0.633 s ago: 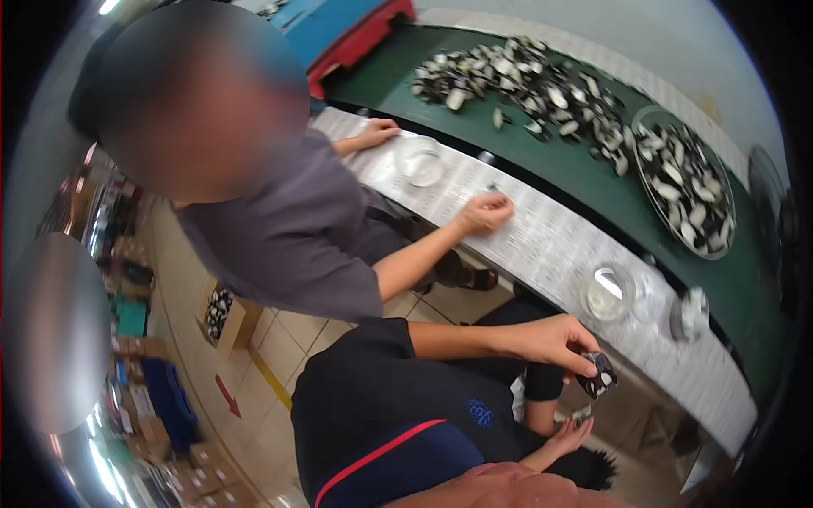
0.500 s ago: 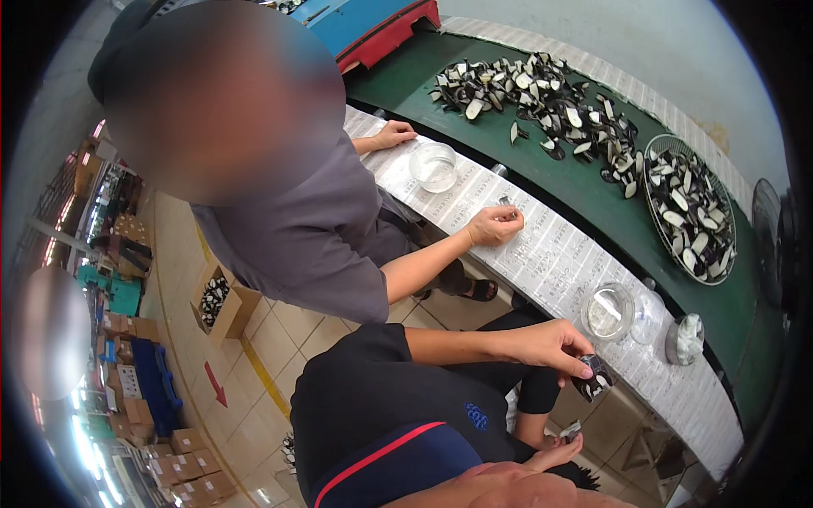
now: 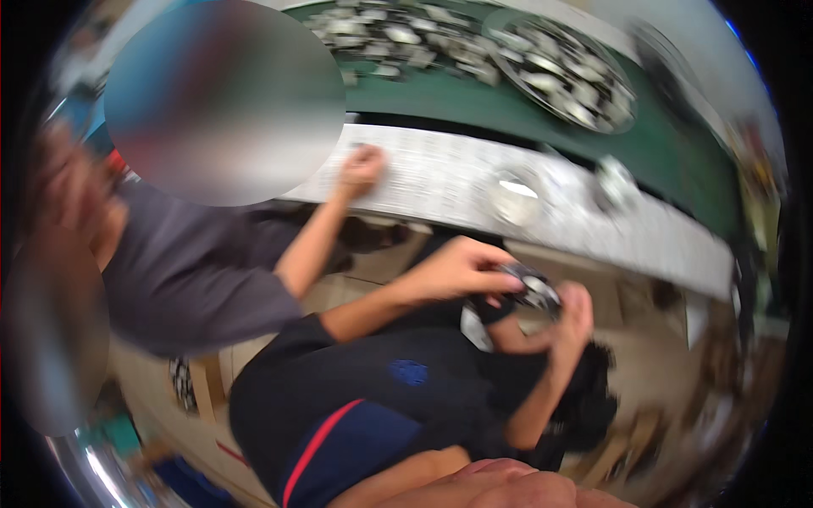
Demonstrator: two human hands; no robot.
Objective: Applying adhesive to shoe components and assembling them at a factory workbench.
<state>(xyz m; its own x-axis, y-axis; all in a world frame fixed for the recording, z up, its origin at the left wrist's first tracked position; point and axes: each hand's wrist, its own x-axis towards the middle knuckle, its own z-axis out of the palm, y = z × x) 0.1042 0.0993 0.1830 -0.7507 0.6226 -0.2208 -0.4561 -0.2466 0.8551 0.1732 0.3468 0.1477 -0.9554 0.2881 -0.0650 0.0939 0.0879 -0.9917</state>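
A small dark piece with white oval patches [image 3: 535, 289] is held in mid-air in front of the torso. Its left end is clamped between the thumb and fingers of the left hand [image 3: 470, 273]; the bent fingers of the right hand [image 3: 574, 313] are placed at its right end, but whether they are closed on it cannot be told through the blur. Handling of this piece appears to be under way, as it is not yet laid down. At twelve o'clock from it, a round clear bowl [image 3: 517, 207] is set on the white-covered surface [image 3: 423, 165]. Farther out at twelve, an oval wire-rimmed basket [image 3: 535, 102] is filled with black-and-white pieces; more loose black-and-white pieces [image 3: 402, 35] are heaped at eleven. Whether those are finished or left to be handled cannot be told.
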